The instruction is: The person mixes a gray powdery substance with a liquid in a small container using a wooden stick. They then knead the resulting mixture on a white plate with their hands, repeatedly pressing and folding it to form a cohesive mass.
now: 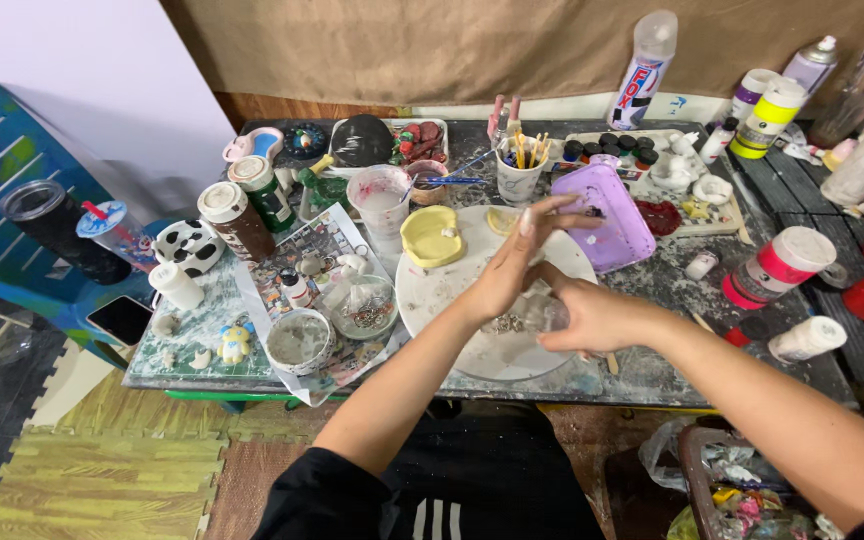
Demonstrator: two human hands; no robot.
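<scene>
Over the round white plate (pixel 472 350), mid-worktop (pixel 672 375): left hand (pixel 512 265) open, fingers straight, palm pressed against right hand (pixel 592 315). Right hand curled around a small clear glass piece (pixel 542 312). Yellow mould (pixel 432 236) far left of the hands; purple tray (pixel 607 212) far right.

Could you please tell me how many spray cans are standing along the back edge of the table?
2: a white and red spray can at back centre, and a lilac spray can at the back right. Clutter may hide others.
</scene>
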